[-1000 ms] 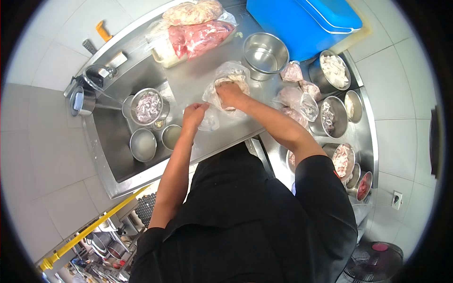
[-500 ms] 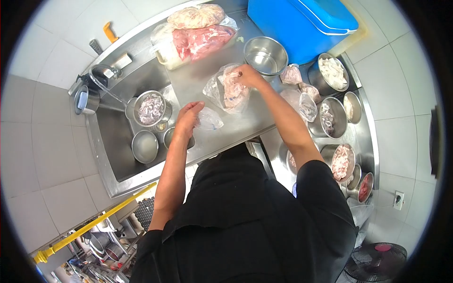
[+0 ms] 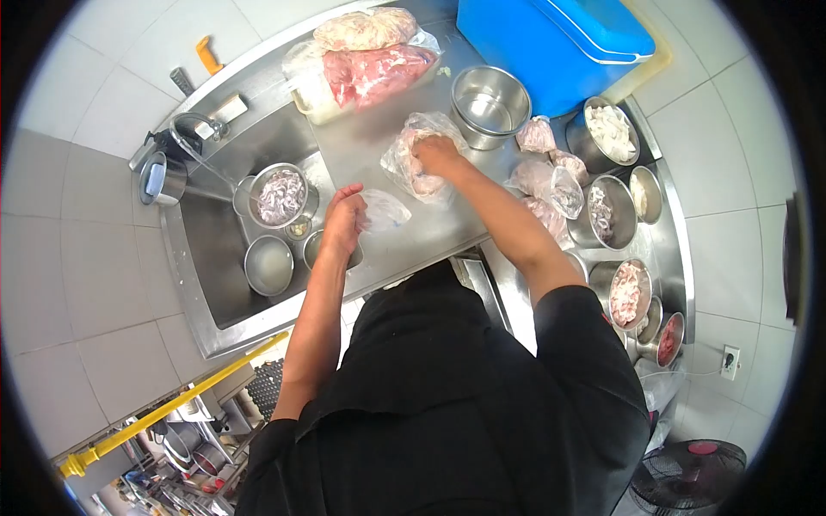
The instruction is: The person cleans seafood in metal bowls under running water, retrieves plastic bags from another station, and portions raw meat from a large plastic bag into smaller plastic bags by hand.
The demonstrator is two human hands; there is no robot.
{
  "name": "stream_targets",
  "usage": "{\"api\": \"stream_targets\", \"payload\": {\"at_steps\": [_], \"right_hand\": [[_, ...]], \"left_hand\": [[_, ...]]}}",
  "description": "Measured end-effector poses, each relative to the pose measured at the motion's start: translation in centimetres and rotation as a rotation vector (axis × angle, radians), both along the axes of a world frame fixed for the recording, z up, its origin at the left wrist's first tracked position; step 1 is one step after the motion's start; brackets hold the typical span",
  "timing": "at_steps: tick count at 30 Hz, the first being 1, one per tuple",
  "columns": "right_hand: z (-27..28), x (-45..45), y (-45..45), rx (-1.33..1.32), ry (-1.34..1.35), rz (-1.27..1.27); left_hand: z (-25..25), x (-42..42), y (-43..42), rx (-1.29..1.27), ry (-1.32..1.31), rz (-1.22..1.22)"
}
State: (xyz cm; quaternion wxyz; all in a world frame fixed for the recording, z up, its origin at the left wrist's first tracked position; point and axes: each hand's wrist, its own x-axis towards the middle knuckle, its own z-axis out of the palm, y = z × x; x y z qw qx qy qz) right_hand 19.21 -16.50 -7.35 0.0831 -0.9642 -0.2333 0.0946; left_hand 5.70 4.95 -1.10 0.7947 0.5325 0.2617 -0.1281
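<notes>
My right hand [image 3: 439,156] reaches into the mouth of a clear plastic bag [image 3: 398,163] of pale pink meat [image 3: 426,183] on the steel counter [image 3: 447,225]. Its fingers are bent down onto the meat and partly hidden. Left of it, my left hand [image 3: 346,215] has its fingers closed at the edge of a small clear bag [image 3: 385,209], which lies toward the middle of the counter and looks empty.
A steel pot [image 3: 490,101] and a blue cooler [image 3: 555,52] stand behind. Bagged meat [image 3: 379,73] lies at the back left. The sink [image 3: 215,249] at left holds several bowls. Filled pots [image 3: 602,213] and meat bags [image 3: 531,176] line the right.
My right hand first rose to the bag's upper right edge, then came back down onto the meat. My left hand moved slightly left, with the small bag beside it.
</notes>
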Motion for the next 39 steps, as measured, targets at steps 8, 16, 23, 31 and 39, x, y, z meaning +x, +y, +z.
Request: {"api": "stream_targets", "payload": {"at_steps": [8,16,23,31,39], "right_hand": [[7.1,0.6,-2.1,-0.007,-0.057,-0.070],[8.1,-10.2,-0.5,1.225,0.894,-0.267],[6.0,-11.8,3.8,1.593,1.313,-0.426],[3.5,-2.9,2.2,0.611,0.037,-0.372],[-2.5,2.5,5.5,0.344,-0.073,-0.694]], "left_hand": [[-0.7,-1.1,0.7,0.032,-0.010,0.011],[-2.2,1.2,-1.7,0.145,0.051,0.175],[1.1,-0.3,-3.7,0.367,-0.129,-0.158],[3.3,-1.3,-2.8,0.391,-0.115,-0.015],[2.2,-1.8,-1.6,0.255,-0.056,0.055]]}}
